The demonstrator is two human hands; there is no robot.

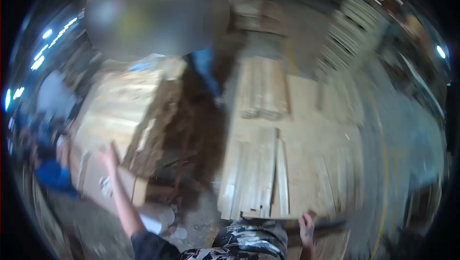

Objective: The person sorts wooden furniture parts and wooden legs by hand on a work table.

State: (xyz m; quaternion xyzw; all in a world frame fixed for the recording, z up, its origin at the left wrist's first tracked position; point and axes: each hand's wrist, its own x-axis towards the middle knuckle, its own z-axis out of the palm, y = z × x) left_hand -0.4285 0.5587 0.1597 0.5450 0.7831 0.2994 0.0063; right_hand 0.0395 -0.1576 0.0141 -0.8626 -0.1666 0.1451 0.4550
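The picture is blurred by motion. My left hand (109,157) is raised with its fingers apart, close to the near corner of a tall stack of pale boards (122,111) on the left; nothing shows in it. My right hand (305,225) is low at the front edge of a wooden platform (311,164), just right of a bundle of light planks (254,174). A dark bar-like thing (330,221) runs to the right from that hand; whether the fingers hold it is unclear.
A second plank bundle (263,90) lies farther back on the platform. A person in blue (203,68) stands beyond the dark gap between stack and platform. Another person's blue sleeve (52,176) is at far left. A yellow floor line (383,164) runs along the right.
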